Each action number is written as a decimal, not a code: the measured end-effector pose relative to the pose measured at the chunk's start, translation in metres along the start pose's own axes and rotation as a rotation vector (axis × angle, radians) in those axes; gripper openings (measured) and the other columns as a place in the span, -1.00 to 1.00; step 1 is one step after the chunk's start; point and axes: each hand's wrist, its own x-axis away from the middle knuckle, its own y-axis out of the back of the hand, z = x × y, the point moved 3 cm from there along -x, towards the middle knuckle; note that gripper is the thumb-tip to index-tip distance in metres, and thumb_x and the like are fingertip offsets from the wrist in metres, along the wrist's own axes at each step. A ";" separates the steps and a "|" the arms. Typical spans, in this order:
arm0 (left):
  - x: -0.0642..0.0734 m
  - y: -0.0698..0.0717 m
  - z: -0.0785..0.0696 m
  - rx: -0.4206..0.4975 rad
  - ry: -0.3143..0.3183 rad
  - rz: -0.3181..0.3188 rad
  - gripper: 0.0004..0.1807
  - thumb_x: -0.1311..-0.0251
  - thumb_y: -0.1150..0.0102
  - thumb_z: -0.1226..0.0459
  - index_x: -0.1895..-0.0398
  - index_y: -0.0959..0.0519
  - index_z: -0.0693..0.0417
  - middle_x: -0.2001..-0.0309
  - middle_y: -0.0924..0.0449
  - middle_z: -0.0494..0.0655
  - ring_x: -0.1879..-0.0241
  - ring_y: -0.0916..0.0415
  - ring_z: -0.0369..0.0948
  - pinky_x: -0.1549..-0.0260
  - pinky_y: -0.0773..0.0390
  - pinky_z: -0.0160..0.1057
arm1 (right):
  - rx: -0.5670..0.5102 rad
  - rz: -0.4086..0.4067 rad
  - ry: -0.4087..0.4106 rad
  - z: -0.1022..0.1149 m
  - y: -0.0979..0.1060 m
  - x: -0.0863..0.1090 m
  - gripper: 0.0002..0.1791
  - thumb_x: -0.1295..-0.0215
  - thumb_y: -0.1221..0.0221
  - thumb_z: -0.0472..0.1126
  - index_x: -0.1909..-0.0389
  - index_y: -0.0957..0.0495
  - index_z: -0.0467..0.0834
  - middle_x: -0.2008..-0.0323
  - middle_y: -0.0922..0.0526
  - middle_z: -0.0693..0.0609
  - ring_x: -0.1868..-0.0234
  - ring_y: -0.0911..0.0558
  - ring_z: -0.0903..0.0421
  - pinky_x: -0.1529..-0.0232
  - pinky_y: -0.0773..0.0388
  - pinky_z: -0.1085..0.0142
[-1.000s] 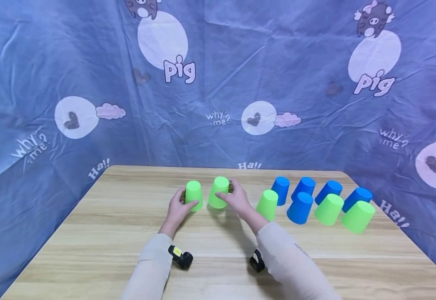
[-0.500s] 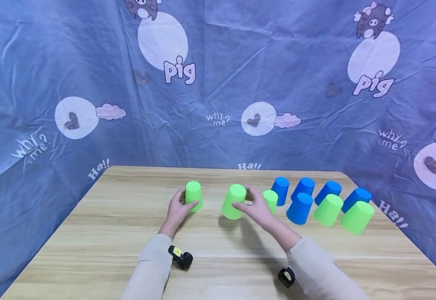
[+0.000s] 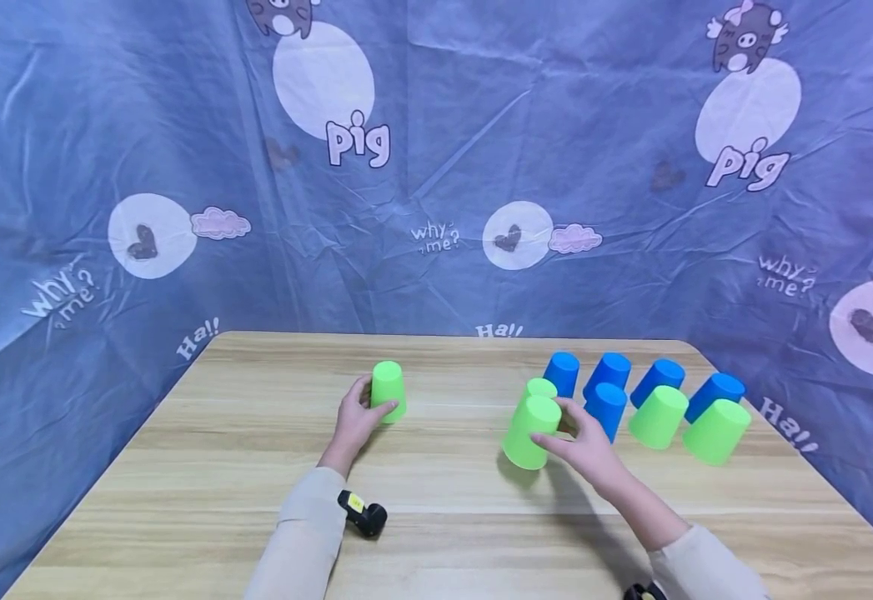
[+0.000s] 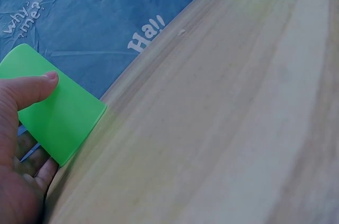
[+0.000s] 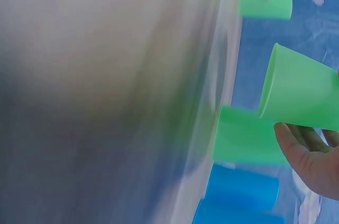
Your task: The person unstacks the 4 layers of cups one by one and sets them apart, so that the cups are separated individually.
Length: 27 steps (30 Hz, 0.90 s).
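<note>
My left hand (image 3: 353,421) holds a green cup (image 3: 388,383) that stands upside down on the wooden table; the left wrist view shows the thumb across the cup's side (image 4: 63,110) and fingers behind it. My right hand (image 3: 586,446) grips another upside-down green cup (image 3: 532,429), its rim raised off the table with a shadow below. In the head view this cup overlaps a green cup (image 3: 539,387) standing behind it. The right wrist view shows a gap between the raised cup (image 5: 302,89) and the tabletop (image 5: 106,75).
Right of my right hand, a blue cup (image 3: 607,406) and two green cups (image 3: 659,417) stand upside down in the front row. Several blue cups (image 3: 658,382) line up behind them. A patterned blue cloth (image 3: 376,275) hangs around the table's back and sides.
My right hand has carried its green cup from beside the left cup rightward and nearer to me, up to the front of the standing green cup. The left hand has stayed put.
</note>
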 end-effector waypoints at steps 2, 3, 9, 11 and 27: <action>0.000 0.000 0.000 0.000 0.000 -0.002 -0.28 0.16 -0.29 0.35 -0.15 -0.22 0.23 -0.07 -0.28 0.22 -0.04 -0.25 0.07 -0.03 -0.26 -0.07 | 0.002 -0.013 0.003 -0.006 0.009 0.004 -0.44 0.03 -0.24 -0.23 -0.01 -0.28 -0.30 0.08 -0.44 -0.21 0.03 -0.39 -0.10 0.03 -0.32 0.02; 0.000 0.000 0.000 0.000 -0.001 -0.002 -0.28 0.16 -0.29 0.35 -0.15 -0.22 0.23 -0.08 -0.28 0.22 -0.04 -0.25 0.07 -0.03 -0.26 -0.07 | 0.010 -0.019 0.003 -0.008 0.013 0.006 -0.44 0.01 -0.23 -0.22 -0.01 -0.27 -0.31 0.09 -0.43 -0.22 0.03 -0.38 -0.11 0.03 -0.31 0.00; 0.000 0.000 -0.001 0.000 0.000 0.002 -0.27 0.15 -0.29 0.34 -0.16 -0.21 0.22 -0.09 -0.26 0.21 -0.05 -0.24 0.07 -0.04 -0.25 -0.08 | 0.080 -0.034 -0.051 -0.019 0.032 0.012 -0.38 -0.03 -0.21 -0.17 -0.06 -0.20 -0.36 0.04 -0.38 -0.29 0.01 -0.35 -0.16 0.04 -0.32 -0.01; 0.001 0.000 -0.001 -0.002 -0.005 0.002 -0.28 0.15 -0.28 0.35 -0.16 -0.21 0.23 -0.08 -0.27 0.22 -0.04 -0.25 0.07 -0.03 -0.26 -0.08 | 0.089 -0.036 -0.065 -0.022 0.036 0.013 -0.37 -0.03 -0.21 -0.18 -0.06 -0.19 -0.38 0.03 -0.36 -0.31 0.00 -0.33 -0.18 0.03 -0.31 -0.02; 0.000 0.000 0.001 0.006 -0.011 0.002 -0.31 0.15 -0.29 0.34 -0.13 -0.25 0.22 -0.04 -0.31 0.21 0.00 -0.28 0.08 -0.01 -0.28 -0.05 | 0.170 -0.020 -0.126 -0.033 0.052 0.017 -0.37 0.00 -0.22 -0.21 -0.02 -0.18 -0.42 0.07 -0.38 -0.30 0.05 -0.37 -0.17 0.09 -0.37 0.12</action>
